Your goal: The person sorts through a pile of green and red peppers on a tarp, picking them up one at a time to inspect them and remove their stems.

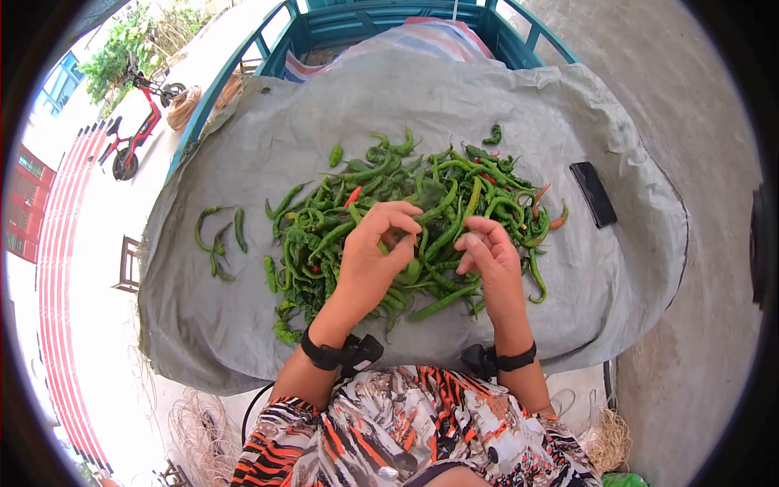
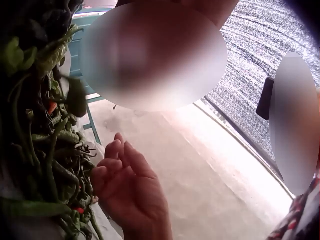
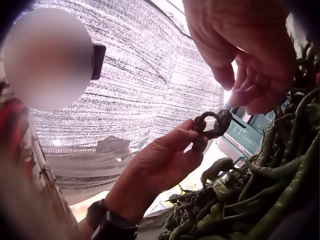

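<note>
Outdoors on pale concrete, a grey tarpaulin (image 1: 243,325) is draped over a teal metal cart (image 1: 357,20), and a heap of long green chili peppers (image 1: 341,211), with a few red and orange ones mixed in, is spread across the cloth. Both hands are seen over the near edge of the heap, each wrist fitted with a black strap.

The left hand (image 1: 375,252) is held with the thumb and fingers curled together, and in the right wrist view a small, dark, curled pepper (image 3: 215,124) is seen pinched between its fingertips, lifted clear of the heap. Directly beyond this grip lies the main mass of peppers; a few loose green ones (image 1: 217,239) are set well apart on the cloth, out on the side away from the other hand.

The right hand (image 1: 487,256) is held just beside the left, fingers loosely bent and hanging over the peppers. Nothing is seen grasped in it, and this grip appears released. Its fingertips are close to the pinched pepper without a clear touch.

A black phone (image 1: 593,193) lies flat on the tarpaulin beyond the right hand's outer side, near the pile's edge. A red scooter (image 1: 134,134) is parked on the ground far past the left hand's outer side. A patterned orange, black and white garment (image 1: 406,430) is visible at the wearer's lap.
</note>
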`<state>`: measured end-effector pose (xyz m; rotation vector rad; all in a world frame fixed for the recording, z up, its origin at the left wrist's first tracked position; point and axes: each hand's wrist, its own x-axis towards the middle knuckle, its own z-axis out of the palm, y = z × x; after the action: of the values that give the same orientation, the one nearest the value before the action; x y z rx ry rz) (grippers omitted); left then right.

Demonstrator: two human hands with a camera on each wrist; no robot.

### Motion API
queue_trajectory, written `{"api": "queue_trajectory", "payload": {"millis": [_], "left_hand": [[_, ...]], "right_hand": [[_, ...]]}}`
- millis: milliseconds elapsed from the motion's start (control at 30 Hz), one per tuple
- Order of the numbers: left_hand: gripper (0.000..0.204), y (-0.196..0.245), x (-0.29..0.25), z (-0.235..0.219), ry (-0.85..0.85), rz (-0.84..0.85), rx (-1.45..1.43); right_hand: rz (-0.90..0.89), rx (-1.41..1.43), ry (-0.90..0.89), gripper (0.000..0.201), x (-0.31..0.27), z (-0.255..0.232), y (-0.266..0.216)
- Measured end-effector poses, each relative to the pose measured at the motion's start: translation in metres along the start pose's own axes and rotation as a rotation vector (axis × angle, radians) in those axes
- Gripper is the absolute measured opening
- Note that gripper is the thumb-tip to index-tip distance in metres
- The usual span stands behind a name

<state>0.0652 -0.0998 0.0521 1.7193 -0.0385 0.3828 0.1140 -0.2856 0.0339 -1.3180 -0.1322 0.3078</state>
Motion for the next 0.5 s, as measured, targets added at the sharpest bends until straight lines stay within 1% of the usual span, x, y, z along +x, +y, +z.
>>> {"api": "queue_trajectory", "payload": {"millis": [67,100,133,200,233,333,433,500], "left_hand": [[0.02,-0.002,-0.005,-0.002,-0.051,0.013,-0.072],[0.02,0.001,-0.007,-0.004,-0.111,-0.046,-0.107],[0.02,0.005,-0.008,-0.006,-0.178,-0.049,-0.093],[0.02,0.009,-0.012,-0.009,-0.312,-0.058,-0.068],[0.02,0.008,-0.014,-0.009,-0.339,-0.062,-0.095],[0.02,0.003,-0.017,-0.011,-0.408,-0.049,-0.115],[0.021,-0.004,-0.019,-0.011,-0.312,-0.177,-0.25],[0.023,-0.006,-0.018,-0.009,-0.21,-0.27,-0.469]], "right_hand": [[-0.025,0.034,0.003,0.032,0.0,0.006,-0.003],[-0.037,0.059,-0.003,0.035,0.001,0.007,-0.005],[-0.049,0.085,-0.01,0.038,0.002,0.008,-0.006],[-0.024,0.19,-0.05,0.036,0.005,0.004,-0.007],[-0.01,0.243,-0.067,0.035,0.006,0.0,-0.008],[0.027,0.22,-0.076,0.031,0.009,-0.011,0.001],[-0.037,0.218,-0.005,0.028,0.005,-0.011,0.002],[-0.08,0.175,0.056,0.026,0.005,-0.013,-0.001]]}}
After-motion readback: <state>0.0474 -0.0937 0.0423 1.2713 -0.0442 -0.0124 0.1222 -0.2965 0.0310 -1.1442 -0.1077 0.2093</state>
